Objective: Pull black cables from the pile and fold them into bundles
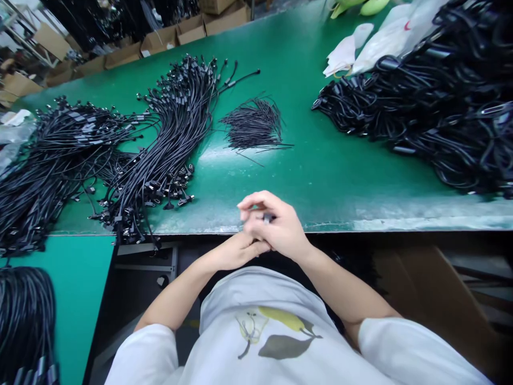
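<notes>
Where the lower green table (78, 289) shows at the left, a bundle of black cables (26, 315) lies on it, with grey and silvery ends toward the person. Above it, a clear plastic bag (11, 140) sits by the left pile of cables (60, 160), whose grey sleeves show no detail clear enough to read. Open cardboard boxes (158, 41) line the far side of the long green table (308, 171). Next comes the middle pile of cables (174, 125), its lower plugs reaching the near edge, with a few cables straying toward a heap of thin black strips (255, 124).

Nearer the person, the left hand (236, 251) is half closed under the right hand (282, 227), against it. The right hand's fingers are bent in; a small dark and silvery piece (267, 217) shows between them, too blurred to name, and whether the left hand grips it too cannot be told. Below, the white shirt (256, 299) bears a yellow and grey fruit-and-leaf print.

Farther right, white plastic bags (382, 45), one with a tiny unreadable red mark, lie against a large pile of looped black cables (433, 107) that covers much of the tabletop's right side.
</notes>
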Demonstrator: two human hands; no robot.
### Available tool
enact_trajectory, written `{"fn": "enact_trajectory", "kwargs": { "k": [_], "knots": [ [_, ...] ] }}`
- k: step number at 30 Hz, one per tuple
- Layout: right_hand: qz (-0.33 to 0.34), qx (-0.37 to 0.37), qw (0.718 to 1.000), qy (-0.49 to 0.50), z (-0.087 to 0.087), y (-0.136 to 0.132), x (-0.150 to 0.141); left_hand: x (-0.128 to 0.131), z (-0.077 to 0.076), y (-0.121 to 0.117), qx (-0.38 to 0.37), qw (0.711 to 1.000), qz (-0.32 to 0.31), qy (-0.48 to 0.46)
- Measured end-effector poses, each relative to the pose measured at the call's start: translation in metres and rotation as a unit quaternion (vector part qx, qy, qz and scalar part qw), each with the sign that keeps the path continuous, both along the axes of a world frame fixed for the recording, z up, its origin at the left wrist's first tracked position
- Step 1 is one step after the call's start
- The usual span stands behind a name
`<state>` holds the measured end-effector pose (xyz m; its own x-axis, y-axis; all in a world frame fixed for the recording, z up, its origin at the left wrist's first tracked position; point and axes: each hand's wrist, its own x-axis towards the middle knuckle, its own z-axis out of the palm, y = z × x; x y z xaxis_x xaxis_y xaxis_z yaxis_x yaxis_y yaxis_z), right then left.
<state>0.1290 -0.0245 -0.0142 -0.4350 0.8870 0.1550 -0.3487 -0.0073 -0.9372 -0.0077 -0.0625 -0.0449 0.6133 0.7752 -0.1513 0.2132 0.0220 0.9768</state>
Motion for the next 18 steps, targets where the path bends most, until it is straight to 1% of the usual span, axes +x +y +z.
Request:
{"fn": "enact_trajectory", "kwargs": {
  "k": [2, 4, 6, 8, 10, 14, 18],
  "knots": [
    [-0.014, -0.054, 0.998, 0.032, 0.005, 0.002, -0.001, 0.005, 0.002, -0.003, -0.034, 0.998, 0.000, -0.061],
    [-0.012, -0.111, 0.992, 0.066, 0.009, 0.006, -0.002, 0.012, 0.003, -0.006, -0.113, 0.981, 0.029, -0.153],
    [0.010, -0.142, 0.987, 0.076, 0.012, 0.011, -0.003, 0.018, 0.003, -0.008, -0.212, 0.944, 0.075, -0.239],
    [0.039, -0.164, 0.983, 0.077, 0.014, 0.016, -0.002, 0.021, 0.002, -0.009, -0.282, 0.909, 0.111, -0.287],
    [0.065, -0.192, 0.976, 0.080, 0.014, 0.019, -0.001, 0.020, 0.003, -0.008, -0.323, 0.889, 0.109, -0.305],
    [0.106, -0.248, 0.958, 0.094, 0.012, 0.026, 0.003, 0.012, 0.008, -0.004, -0.385, 0.866, 0.090, -0.306],
    [0.138, -0.251, 0.954, 0.088, 0.009, 0.033, 0.005, 0.013, 0.013, 0.000, -0.424, 0.853, 0.087, -0.292]
  ]
}}
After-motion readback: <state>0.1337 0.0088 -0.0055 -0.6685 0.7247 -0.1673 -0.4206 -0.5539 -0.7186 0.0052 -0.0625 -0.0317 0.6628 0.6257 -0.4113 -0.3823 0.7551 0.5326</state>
